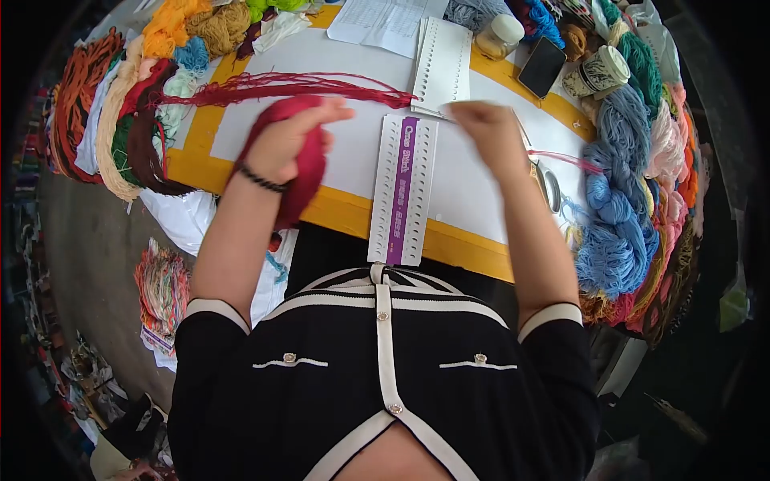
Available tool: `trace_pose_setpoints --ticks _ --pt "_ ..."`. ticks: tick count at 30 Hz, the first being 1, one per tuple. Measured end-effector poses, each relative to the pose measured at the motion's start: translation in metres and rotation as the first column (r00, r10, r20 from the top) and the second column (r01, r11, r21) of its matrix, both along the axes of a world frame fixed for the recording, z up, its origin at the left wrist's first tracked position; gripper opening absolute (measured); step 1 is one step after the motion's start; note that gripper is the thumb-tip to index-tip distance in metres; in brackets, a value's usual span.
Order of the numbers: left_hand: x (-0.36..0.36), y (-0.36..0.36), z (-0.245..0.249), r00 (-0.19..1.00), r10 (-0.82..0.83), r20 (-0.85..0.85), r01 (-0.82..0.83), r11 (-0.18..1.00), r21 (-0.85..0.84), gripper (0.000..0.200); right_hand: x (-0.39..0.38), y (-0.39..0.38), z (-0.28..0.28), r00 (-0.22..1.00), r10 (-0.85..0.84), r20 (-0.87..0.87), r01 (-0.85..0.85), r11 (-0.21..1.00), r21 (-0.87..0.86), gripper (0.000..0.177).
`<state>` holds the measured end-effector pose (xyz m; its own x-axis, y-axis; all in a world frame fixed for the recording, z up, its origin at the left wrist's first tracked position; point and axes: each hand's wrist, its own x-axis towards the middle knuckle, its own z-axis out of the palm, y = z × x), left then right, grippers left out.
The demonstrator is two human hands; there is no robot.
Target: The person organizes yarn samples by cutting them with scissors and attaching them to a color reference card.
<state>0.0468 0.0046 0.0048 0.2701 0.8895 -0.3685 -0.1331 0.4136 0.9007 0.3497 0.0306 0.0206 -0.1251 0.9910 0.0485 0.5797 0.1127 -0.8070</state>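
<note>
My left hand (293, 140), with a black braided band at the wrist, has a dark red skein of thread (306, 180) around and beneath it. Its thumb and fingers are partly curled, one finger pointing right. Across the table, my right hand (485, 132) is blurred, its fingers drawn together; whatever they may hold is too small to make out. Between the hands lies a white punched card with a purple strip (395, 192), overhanging the table's front edge. Long red strands (297, 86) run behind my left hand to a stack of white punched cards (443, 60).
Colourful yarn hanks crowd the left (132, 112) and the right, including a blue hank (613, 212). Scissors (549, 186) lie right of my right hand. Behind are a phone (542, 67), a lidded jar (499, 37), a paper cup (595, 74) and printed sheets (377, 28).
</note>
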Motion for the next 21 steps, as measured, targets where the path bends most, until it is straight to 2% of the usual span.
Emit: trace_pose_setpoints --ticks 1,2,4,8,10,11,14,15,16,21 --pt "0.016 0.005 -0.007 0.999 0.026 0.047 -0.02 0.993 -0.113 0.044 -0.026 0.001 -0.022 0.995 0.092 -0.035 -0.094 0.993 -0.075 0.023" --pt "0.026 0.01 -0.016 0.998 0.035 0.059 -0.024 0.982 -0.187 0.041 -0.047 0.002 -0.031 0.997 0.079 0.001 -0.078 0.982 -0.17 0.025" --pt "0.039 0.018 -0.028 0.998 0.065 -0.023 -0.069 0.969 -0.238 0.04 -0.065 0.007 -0.046 0.995 0.096 -0.034 -0.101 0.937 -0.333 0.025" --pt "0.049 0.026 -0.037 0.999 0.026 -0.021 -0.03 0.964 -0.263 0.039 -0.067 0.013 -0.053 0.997 0.067 -0.04 -0.077 0.916 -0.394 0.026" --pt "0.054 0.028 -0.04 0.997 0.043 -0.058 -0.055 0.974 -0.219 0.037 -0.064 0.014 -0.053 0.998 0.032 -0.055 -0.053 0.898 -0.436 0.026" --pt "0.059 0.028 -0.04 0.998 0.04 -0.057 -0.052 0.974 -0.219 0.037 -0.063 0.014 -0.053 0.993 0.01 -0.118 -0.063 0.89 -0.452 0.026" --pt "0.07 0.029 -0.044 0.995 0.094 0.011 -0.092 0.983 -0.157 0.034 -0.061 0.016 -0.056 0.977 -0.039 -0.211 -0.065 0.882 -0.466 0.025" --pt "0.072 0.031 -0.046 0.996 0.076 -0.048 -0.081 0.992 -0.1 0.033 -0.061 0.016 -0.057 0.969 -0.062 -0.239 -0.058 0.884 -0.464 0.024" --pt "0.073 0.033 -0.049 0.992 0.062 -0.107 -0.067 0.997 -0.045 0.033 -0.06 0.015 -0.058 0.969 -0.064 -0.238 -0.056 0.883 -0.466 0.024" --pt "0.081 0.034 -0.05 0.99 0.115 -0.079 -0.117 0.993 -0.018 0.039 -0.059 0.016 -0.055 0.97 -0.054 -0.236 -0.069 0.873 -0.483 0.024"
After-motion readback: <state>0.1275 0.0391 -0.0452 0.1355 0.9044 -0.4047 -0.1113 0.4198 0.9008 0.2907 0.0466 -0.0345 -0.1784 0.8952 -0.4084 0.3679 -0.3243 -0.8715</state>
